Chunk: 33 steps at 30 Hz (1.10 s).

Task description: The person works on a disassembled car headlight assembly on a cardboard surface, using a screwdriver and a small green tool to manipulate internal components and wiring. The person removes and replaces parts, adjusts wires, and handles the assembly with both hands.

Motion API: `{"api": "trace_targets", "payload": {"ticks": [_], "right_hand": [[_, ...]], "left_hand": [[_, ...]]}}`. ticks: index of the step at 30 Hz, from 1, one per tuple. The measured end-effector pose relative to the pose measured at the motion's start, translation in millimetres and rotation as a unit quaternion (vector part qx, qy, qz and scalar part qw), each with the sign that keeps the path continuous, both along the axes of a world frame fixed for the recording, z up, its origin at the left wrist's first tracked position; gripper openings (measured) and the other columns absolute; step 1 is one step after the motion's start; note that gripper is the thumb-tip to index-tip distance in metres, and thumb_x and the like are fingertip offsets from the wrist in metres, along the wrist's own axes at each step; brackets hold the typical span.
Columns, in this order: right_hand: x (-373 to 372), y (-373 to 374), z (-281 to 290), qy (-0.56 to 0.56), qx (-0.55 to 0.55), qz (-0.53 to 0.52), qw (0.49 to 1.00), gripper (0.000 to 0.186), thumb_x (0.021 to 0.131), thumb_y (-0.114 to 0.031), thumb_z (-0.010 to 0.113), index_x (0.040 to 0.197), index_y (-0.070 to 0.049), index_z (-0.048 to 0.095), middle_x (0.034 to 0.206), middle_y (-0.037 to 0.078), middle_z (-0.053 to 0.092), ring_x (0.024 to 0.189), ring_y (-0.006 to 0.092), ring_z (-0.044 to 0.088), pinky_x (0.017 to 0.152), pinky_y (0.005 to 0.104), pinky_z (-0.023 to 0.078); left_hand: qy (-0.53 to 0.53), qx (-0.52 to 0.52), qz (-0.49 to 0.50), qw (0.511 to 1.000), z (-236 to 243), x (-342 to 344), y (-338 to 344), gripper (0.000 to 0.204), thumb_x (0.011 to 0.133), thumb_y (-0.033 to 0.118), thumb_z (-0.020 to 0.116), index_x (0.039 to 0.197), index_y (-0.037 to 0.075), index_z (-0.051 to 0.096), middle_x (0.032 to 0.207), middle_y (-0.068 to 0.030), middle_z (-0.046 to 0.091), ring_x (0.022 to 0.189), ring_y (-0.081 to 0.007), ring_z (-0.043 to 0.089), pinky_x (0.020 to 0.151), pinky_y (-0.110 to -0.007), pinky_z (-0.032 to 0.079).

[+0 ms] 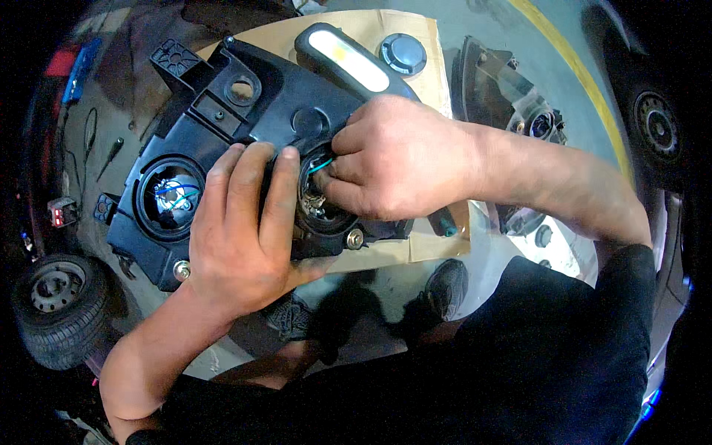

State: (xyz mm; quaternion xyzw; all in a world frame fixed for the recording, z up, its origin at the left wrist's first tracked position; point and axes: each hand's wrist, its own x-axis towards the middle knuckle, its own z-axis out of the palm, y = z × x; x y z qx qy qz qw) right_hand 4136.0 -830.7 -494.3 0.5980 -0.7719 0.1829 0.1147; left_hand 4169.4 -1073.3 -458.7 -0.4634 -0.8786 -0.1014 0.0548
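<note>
A person's bare hands work at the back of a black headlight housing, which lies rear side up over a sheet of cardboard. The left hand rests on the housing between its two round ports, fingers extended and slightly parted, thumb out along the near edge; it steadies the part, it seems, rather than clenching anything. The right hand is curled nearly into a fist, its fingertips dipped into the right-hand port, where a teal wire runs up to them (whether the fingers pinch it or merely brush it cannot be told, as the knuckles hide the tips). In the left-hand port, a blue wire crosses the bright metal fittings.

Careful handling here would probably mean firm, even pressure from the left palm so the housing does not rock, and small fingertip movements on the right, with no tugging on the thin wire or scraping against the port's rim. A lit work light lies beyond the right hand, near a round black cap; angling its beam into the crowded port could help, since the right hand blocks much of the view.
</note>
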Motion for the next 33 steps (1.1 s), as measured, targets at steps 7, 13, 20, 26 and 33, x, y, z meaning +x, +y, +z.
{"api": "trace_targets", "payload": {"ticks": [7, 13, 20, 26, 33], "right_hand": [[-3, 13, -2, -0.077, -0.102, -0.044, 0.991, 0.019, 0.076, -0.021, 0.071, 0.085, -0.006, 0.064, 0.067, 0.007, 0.059, 0.067, 0.0254, 0.064, 0.053, 0.0407, 0.05], [18, 52, 13, -0.019, -0.007, 0.038, 0.999, 0.032, 0.073, -0.022, 0.066, 0.101, -0.007, 0.065, 0.069, 0.001, 0.056, 0.069, 0.022, 0.059, 0.053, 0.0359, 0.049], [20, 35, -7, -0.077, -0.035, 0.025, 0.996, 0.018, 0.075, -0.019, 0.064, 0.087, -0.008, 0.059, 0.07, 0.003, 0.058, 0.071, 0.0232, 0.061, 0.056, 0.037, 0.052], [19, 26, 4, -0.028, -0.063, -0.05, 0.996, 0.015, 0.074, -0.02, 0.066, 0.077, -0.008, 0.059, 0.066, 0.005, 0.06, 0.066, 0.0258, 0.063, 0.054, 0.04, 0.052], [10, 9, 16, -0.027, 0.007, -0.073, 0.997, 0.013, 0.071, -0.02, 0.067, 0.071, -0.008, 0.064, 0.059, 0.011, 0.061, 0.061, 0.0313, 0.067, 0.054, 0.0436, 0.054]], "left_hand": [[-0.005, 0.007, 0.014, 1.0, 0, -2, 0, 0.111, 0.051, 0.045, 0.091, 0.138, -0.006, 0.045, 0.13, -0.0277, 0.049, 0.114, -0.0453, 0.053, 0.095, -0.055, 0.047], [-0.005, -0.014, 0.021, 1.0, 4, 3, -1, 0.115, 0.049, 0.044, 0.093, 0.14, -0.006, 0.042, 0.132, -0.0274, 0.047, 0.114, -0.0459, 0.052, 0.096, -0.055, 0.045], [0.016, -0.026, 0.02, 0.999, 1, 3, -1, 0.118, 0.051, 0.05, 0.091, 0.141, -0.005, 0.038, 0.132, -0.028, 0.047, 0.115, -0.0464, 0.051, 0.096, -0.056, 0.045], [0.006, -0.008, 0.023, 1.0, 1, 4, 1, 0.118, 0.05, 0.047, 0.092, 0.142, -0.004, 0.038, 0.132, -0.0281, 0.046, 0.117, -0.0471, 0.05, 0.098, -0.056, 0.044], [-0.003, -0.015, 0.028, 0.999, 1, 5, 2, 0.119, 0.048, 0.041, 0.093, 0.142, -0.003, 0.037, 0.133, -0.0266, 0.045, 0.116, -0.0466, 0.05, 0.098, -0.056, 0.044]]}}
